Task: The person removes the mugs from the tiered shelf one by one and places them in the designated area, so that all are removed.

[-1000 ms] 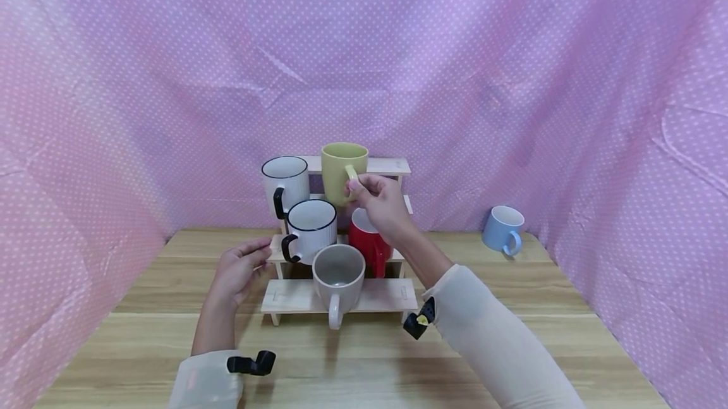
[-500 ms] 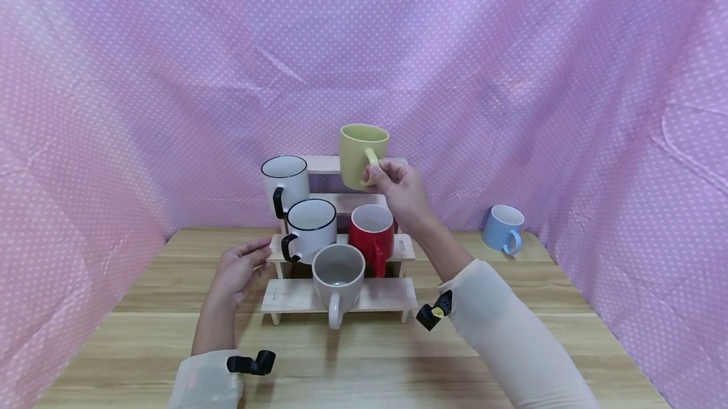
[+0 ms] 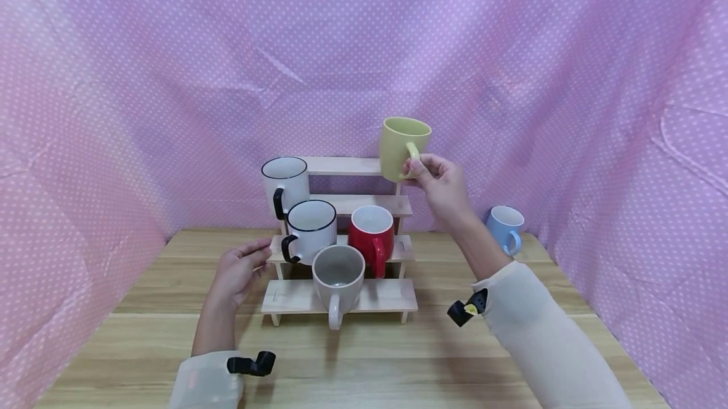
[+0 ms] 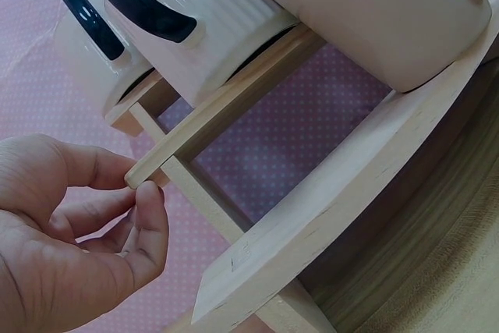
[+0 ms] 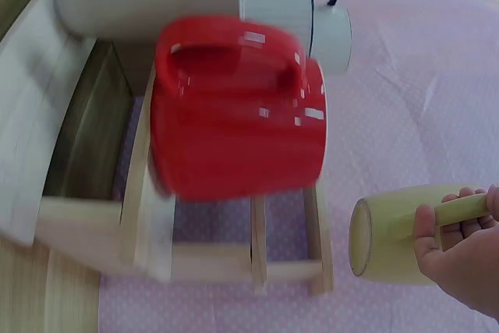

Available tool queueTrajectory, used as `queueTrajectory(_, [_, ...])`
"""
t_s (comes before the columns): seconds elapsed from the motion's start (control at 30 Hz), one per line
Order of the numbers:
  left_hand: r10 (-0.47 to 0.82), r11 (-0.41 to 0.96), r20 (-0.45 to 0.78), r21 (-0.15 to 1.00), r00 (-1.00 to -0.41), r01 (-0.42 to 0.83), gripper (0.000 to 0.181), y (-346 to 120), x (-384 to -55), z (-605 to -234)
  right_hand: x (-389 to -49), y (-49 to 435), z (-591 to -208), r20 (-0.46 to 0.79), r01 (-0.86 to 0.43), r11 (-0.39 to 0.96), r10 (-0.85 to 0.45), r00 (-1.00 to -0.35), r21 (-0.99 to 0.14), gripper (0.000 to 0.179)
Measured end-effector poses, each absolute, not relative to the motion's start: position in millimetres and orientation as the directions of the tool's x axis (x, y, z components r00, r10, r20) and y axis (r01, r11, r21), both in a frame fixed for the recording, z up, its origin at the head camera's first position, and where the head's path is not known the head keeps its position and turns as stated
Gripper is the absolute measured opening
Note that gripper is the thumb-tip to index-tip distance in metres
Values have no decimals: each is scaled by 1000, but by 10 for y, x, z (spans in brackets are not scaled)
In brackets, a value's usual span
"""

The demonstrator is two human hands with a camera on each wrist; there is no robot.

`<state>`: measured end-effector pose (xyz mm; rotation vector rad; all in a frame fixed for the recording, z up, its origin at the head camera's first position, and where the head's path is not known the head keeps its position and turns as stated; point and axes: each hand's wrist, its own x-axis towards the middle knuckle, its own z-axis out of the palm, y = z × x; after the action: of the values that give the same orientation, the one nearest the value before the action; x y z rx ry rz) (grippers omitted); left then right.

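Note:
My right hand (image 3: 446, 191) pinches the handle of a yellow-green mug (image 3: 395, 150), held in the air above the right end of a stepped wooden rack (image 3: 387, 295). In the right wrist view the mug (image 5: 382, 232) is clear of the shelves. My left hand (image 4: 86, 232) pinches the left end of the rack's second shelf (image 4: 226, 107) between thumb and finger. On the rack stand a grey mug (image 3: 338, 273) at the lowest step, a red mug (image 3: 366, 238) and a white black-rimmed mug (image 3: 318, 238) one step up, and another white black-rimmed mug (image 3: 287, 191) higher at left.
A light blue mug (image 3: 503, 225) stands on the wooden table (image 3: 318, 371) at the far right, partly hidden by my right forearm. A pink dotted cloth (image 3: 364, 36) hangs behind and at both sides.
My right hand has carried the yellow-green mug up and to the right, away from the rack's upper steps. The left hand and the other mugs have stayed in place.

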<state>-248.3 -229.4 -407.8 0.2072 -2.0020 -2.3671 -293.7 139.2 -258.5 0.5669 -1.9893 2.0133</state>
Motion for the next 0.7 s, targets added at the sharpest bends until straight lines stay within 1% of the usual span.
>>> queueTrajectory(0.43, [-107, -166, -76, 985, -991, -57, 49, -2286, -2491, -4080, -2959, 1996, -2656, 456, -458, 36, -37, -889, -888, 30])
queueTrajectory(0.7, [-109, -159, -73, 986, -991, -55, 49, -2295, -2493, -4083, -2965, 2256, -2770, 439, -438, 34, 30, -898, -898, 32])
